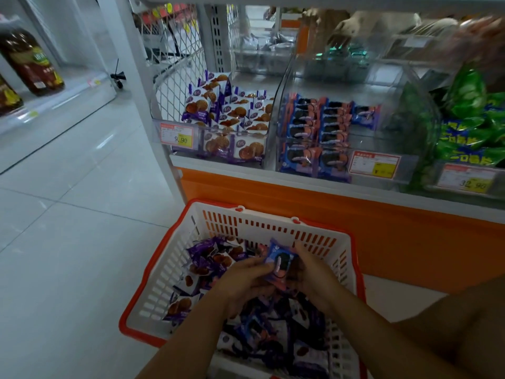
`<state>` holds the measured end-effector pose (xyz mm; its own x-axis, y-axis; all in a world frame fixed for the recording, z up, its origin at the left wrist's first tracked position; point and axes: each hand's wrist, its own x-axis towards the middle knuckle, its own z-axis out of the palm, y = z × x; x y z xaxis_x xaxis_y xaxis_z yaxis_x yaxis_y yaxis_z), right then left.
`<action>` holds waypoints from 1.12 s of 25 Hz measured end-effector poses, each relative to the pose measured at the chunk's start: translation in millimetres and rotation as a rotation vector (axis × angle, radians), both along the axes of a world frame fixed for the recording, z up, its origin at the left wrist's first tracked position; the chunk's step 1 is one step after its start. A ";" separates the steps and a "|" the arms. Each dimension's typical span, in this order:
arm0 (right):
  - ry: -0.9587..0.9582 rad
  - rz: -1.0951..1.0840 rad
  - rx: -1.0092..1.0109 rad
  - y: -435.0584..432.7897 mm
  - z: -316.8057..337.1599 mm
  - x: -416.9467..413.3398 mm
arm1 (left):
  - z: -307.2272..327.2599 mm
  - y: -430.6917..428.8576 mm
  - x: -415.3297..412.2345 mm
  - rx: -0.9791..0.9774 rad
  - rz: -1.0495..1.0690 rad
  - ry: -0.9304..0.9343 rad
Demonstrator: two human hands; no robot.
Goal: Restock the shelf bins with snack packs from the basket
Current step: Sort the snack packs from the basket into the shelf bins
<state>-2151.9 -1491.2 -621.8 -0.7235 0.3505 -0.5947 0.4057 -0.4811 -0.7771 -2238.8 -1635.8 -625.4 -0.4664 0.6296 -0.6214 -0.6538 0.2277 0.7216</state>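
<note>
- Both forearms reach into the white-and-orange basket (273,225) on the floor; the left hand (243,283) and right hand (311,272) meet over its middle.
- Between them is a blue sandwich-cookie pack (278,265), pinched at its edges by the fingers of both hands — left thumb on its left side, right fingers curled behind its right side.
- Under and around the hands lie loose snack packs (213,258): purple waffle-cookie ones to the left, darker blue ones nearer the wrists.
- Beyond the hands, up on the shelf, a clear bin of purple waffle-cookie packs (232,113) sits left of a clear bin of blue sandwich-cookie packs (319,132).
- Farther right — green bags (470,127), blurred.
- Price tags (177,135) hang on the bin fronts.
</note>
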 end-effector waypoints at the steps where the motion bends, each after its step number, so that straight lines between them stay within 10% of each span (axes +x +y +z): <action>1: 0.038 0.017 0.006 -1.5 2.7 0.8 | 5.3 2.0 -0.5 0.025 0.011 0.003; 11: 0.295 0.078 0.875 72.2 196.4 -19.5 | 177.4 55.3 -56.5 0.165 -0.102 0.777; 17: -0.263 0.254 1.708 215.0 274.3 -91.0 | 203.6 82.6 -120.7 -0.165 -0.234 1.780; 22: -0.729 0.609 2.035 268.5 237.3 -149.6 | 161.8 93.5 -158.0 -0.173 -0.340 1.973; 28: -0.789 0.774 1.915 278.0 197.7 -175.4 | 146.6 98.8 -172.2 -0.080 -0.267 2.002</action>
<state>-2327.3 -1213.2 -424.0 -0.8239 0.5479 -0.1449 0.4625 0.7978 0.3869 -2410.9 -1537.1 -478.9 -0.3170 0.7888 0.5266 0.9463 0.2259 0.2312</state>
